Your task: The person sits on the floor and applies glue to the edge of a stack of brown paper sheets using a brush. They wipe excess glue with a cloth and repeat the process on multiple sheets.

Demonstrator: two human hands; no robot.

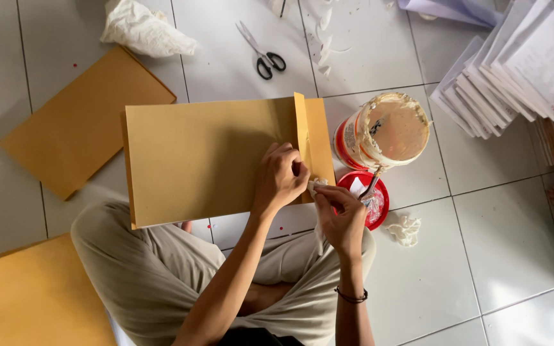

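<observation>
- The brown envelope [206, 160] lies across the person's knees at centre, flap end toward three o'clock, within easy reach of both hands.
- The left hand [281, 177] presses curled fingers on the flap fold, pinning it flat.
- The right hand [340, 214] pinches a small white wad [317, 185] at the flap's lower edge.
- A glue tub [385, 131] and red lid [368, 198] with a brush sit at three o'clock, just beside the right hand.
- Scissors [261, 50] lie at twelve o'clock, well apart.
</observation>
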